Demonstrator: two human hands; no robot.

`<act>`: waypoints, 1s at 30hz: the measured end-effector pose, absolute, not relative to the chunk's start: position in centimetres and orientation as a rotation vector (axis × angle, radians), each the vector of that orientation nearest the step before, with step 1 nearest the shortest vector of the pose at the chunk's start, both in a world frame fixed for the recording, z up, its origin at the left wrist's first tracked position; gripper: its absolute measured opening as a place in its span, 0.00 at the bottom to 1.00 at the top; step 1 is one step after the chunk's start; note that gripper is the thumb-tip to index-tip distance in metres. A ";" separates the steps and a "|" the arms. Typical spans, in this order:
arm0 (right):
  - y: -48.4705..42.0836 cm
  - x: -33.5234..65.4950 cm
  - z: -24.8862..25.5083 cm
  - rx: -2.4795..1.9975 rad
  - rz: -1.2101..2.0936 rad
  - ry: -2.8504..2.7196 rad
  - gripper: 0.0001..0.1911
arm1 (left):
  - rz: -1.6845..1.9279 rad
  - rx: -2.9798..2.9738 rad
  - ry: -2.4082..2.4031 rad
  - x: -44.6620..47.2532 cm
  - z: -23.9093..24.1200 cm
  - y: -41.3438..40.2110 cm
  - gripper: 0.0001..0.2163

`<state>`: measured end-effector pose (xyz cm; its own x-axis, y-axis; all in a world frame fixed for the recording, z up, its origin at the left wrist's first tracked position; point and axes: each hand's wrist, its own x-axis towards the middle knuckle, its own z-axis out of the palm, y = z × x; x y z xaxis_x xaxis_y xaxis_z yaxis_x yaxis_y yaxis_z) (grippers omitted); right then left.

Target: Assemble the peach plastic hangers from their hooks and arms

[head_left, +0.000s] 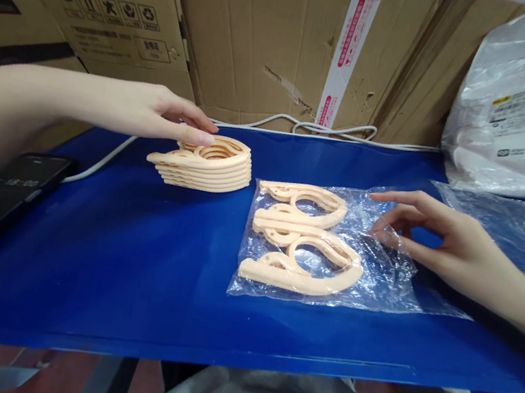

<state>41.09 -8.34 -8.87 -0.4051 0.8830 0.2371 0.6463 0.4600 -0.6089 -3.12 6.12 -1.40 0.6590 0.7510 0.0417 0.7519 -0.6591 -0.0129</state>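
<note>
A stack of several peach plastic folding hangers (209, 167) lies on the blue table top (130, 254) at the left of centre. My left hand (165, 113) reaches over it, fingers stretched flat, fingertips resting on the top hanger. To the right lies a clear plastic bag (381, 272) with peach hangers (303, 237) inside it. My right hand (431, 236) rests on the bag's right part, fingers spread and pressing the film down. Neither hand grips anything.
Cardboard boxes (280, 37) stand along the back edge. A white cable (305, 126) runs in front of them. A white plastic sack with labels (521, 113) sits at the back right, more clear film (516, 228) below it. A black phone (4, 191) lies at the left.
</note>
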 end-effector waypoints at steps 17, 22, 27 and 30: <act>-8.1 40.8 -4.7 -1.273 0.042 -2.076 0.25 | -0.080 -2.731 -1.691 -0.3 -1.0 2.3 0.42; -8.0 39.0 -3.6 -1.204 0.036 -2.041 0.23 | -0.373 -2.687 -1.545 2.4 0.1 -0.9 0.40; -7.7 35.2 -3.8 -1.168 0.592 -1.967 0.20 | -0.607 -2.670 -0.952 7.6 -1.9 -5.3 0.37; -7.4 33.9 -4.6 -1.144 0.894 -1.914 0.22 | -0.658 -2.720 -0.824 9.8 -4.2 -6.7 0.34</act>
